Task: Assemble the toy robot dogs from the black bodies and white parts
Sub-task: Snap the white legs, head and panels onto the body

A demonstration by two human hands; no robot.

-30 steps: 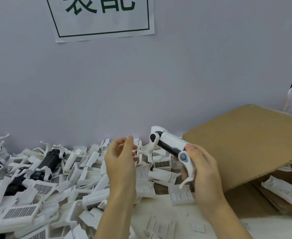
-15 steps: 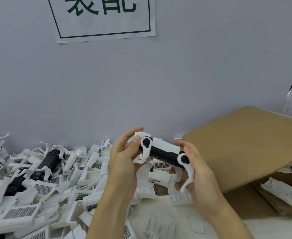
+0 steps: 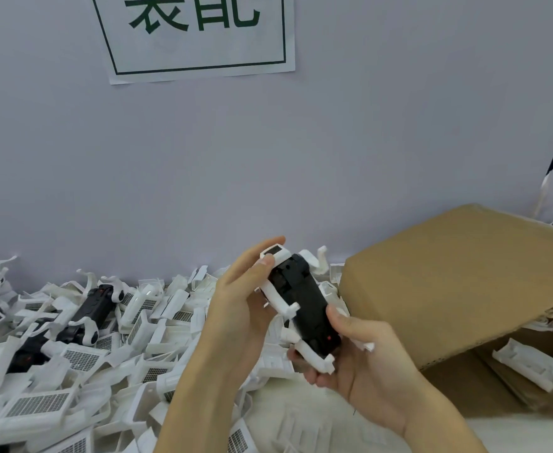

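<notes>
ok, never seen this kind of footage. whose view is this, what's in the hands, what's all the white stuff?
There is no robot here: the single picture comes from a wide-angle camera worn on a person's head, looking forward and down at their own hands. The left hand and right hand together hold one toy robot dog, turned so its black underside and white legs face the camera. To the left lies a pile of loose white parts with a few black bodies mixed in. To the right is a cardboard box with a white part beneath its flap. Behind is a wall with a paper sign.
</notes>
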